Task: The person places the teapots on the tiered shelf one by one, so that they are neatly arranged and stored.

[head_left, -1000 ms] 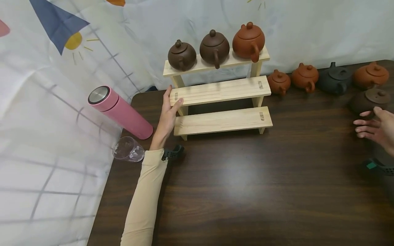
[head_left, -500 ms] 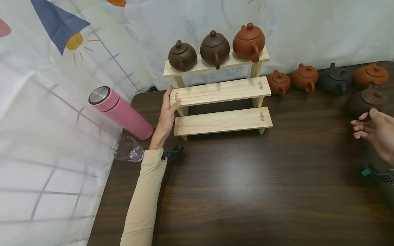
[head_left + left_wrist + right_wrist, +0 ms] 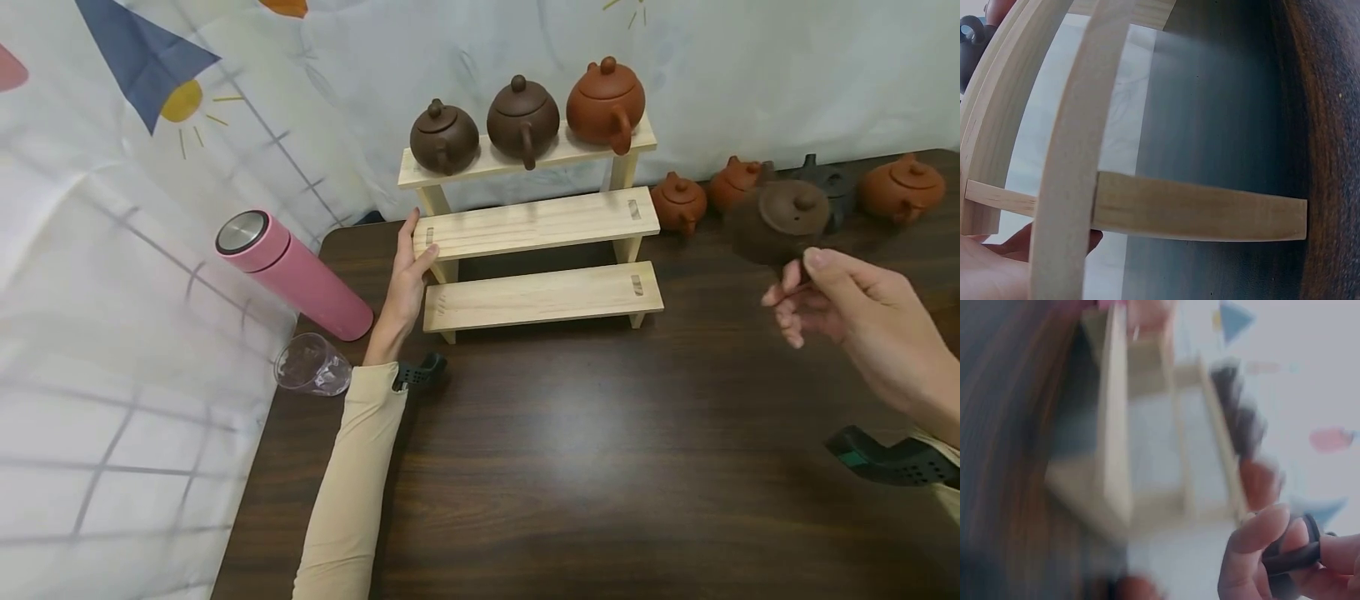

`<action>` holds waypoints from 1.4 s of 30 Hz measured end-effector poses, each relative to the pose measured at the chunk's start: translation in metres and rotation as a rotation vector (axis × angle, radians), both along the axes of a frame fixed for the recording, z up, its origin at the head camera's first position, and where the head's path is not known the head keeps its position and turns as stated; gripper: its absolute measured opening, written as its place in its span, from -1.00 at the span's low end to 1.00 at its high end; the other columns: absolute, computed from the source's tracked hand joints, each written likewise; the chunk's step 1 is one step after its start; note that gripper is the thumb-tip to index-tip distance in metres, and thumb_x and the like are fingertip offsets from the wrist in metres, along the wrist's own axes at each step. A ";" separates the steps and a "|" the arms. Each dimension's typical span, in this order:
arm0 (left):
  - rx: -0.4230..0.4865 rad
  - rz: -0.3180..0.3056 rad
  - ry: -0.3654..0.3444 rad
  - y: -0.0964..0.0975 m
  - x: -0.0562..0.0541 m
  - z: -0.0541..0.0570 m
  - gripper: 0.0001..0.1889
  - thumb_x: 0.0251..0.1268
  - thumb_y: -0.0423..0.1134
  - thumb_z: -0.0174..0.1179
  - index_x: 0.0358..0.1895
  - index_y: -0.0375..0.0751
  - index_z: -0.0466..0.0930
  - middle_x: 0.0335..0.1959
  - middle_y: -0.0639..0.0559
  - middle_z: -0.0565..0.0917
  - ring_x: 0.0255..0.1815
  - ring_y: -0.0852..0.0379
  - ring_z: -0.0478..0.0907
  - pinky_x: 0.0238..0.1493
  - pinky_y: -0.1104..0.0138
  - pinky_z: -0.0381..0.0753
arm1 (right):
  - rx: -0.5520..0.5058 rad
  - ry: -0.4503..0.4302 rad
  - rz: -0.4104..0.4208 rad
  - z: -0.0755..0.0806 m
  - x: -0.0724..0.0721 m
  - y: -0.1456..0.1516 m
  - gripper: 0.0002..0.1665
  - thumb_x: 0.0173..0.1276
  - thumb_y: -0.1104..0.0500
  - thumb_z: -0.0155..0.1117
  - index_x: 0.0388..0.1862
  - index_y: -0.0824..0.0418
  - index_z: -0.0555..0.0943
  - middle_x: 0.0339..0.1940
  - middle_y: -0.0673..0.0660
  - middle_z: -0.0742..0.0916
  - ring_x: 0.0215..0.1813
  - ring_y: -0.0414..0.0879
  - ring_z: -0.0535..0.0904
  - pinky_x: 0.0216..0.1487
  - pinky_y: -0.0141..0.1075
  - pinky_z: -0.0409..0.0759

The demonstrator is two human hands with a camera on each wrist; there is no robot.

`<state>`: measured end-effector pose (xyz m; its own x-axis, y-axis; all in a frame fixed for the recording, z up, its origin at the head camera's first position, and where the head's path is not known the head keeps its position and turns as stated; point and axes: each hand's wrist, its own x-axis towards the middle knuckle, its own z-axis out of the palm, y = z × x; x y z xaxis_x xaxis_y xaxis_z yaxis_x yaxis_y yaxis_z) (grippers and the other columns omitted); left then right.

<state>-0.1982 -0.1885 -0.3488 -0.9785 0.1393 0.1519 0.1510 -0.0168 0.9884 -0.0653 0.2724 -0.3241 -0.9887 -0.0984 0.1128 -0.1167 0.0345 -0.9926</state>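
Observation:
My right hand (image 3: 862,312) holds a dark brown teapot (image 3: 783,221) by its handle, above the table's right side. In the right wrist view the fingers (image 3: 1260,531) curl round the teapot's dark handle (image 3: 1291,559). At the left end of a three-tier wooden stand (image 3: 536,225), my left hand (image 3: 405,287) grips the middle board, thumb on top. Seen from the left wrist, that hand (image 3: 994,269) is partly hidden behind the wood. Along the top tier sit a small dark brown teapot (image 3: 444,137), a larger dark brown one (image 3: 523,117) and a reddish-brown teapot (image 3: 606,102).
Right of the stand, along the back edge, stand a small reddish teapot (image 3: 678,202), another reddish teapot (image 3: 727,185), a black teapot (image 3: 842,192) and an orange-brown teapot (image 3: 902,189). A pink thermos (image 3: 300,275) and a clear glass (image 3: 313,364) are left of the stand.
My right hand has carried the dark brown teapot leftward from the table's far right, so it now overlaps the back-row teapots. The left hand stays on the stand.

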 end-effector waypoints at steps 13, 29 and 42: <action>-0.010 -0.003 0.023 -0.002 -0.002 -0.003 -0.26 0.62 -0.38 -0.17 0.69 -0.37 -0.31 0.71 -0.28 -0.23 0.65 -0.03 -0.11 0.53 0.28 0.04 | 0.097 -0.046 0.374 0.047 -0.031 -0.129 -0.51 0.78 0.03 -0.10 -0.22 0.43 0.46 -0.28 0.29 0.63 -0.47 0.04 0.51 -0.48 -0.19 0.55; -0.011 0.006 0.029 0.000 -0.001 -0.002 -0.26 0.59 -0.41 -0.18 0.69 -0.40 -0.31 0.68 -0.32 -0.13 0.64 -0.05 -0.05 0.49 0.37 0.10 | 0.120 -0.163 0.421 0.046 -0.092 -0.221 -0.51 0.79 0.04 -0.16 -0.24 0.38 0.49 -0.36 0.21 0.66 -0.47 -0.10 0.54 -0.43 -0.32 0.58; -0.019 0.009 0.030 0.000 -0.001 -0.002 -0.26 0.59 -0.38 -0.18 0.69 -0.38 -0.30 0.67 -0.32 -0.08 0.59 -0.07 0.05 0.46 0.37 0.15 | 0.146 -0.182 0.402 0.039 -0.108 -0.239 -0.54 0.78 0.03 -0.12 -0.25 0.30 0.54 -0.35 0.21 0.69 -0.50 -0.12 0.52 -0.48 -0.34 0.51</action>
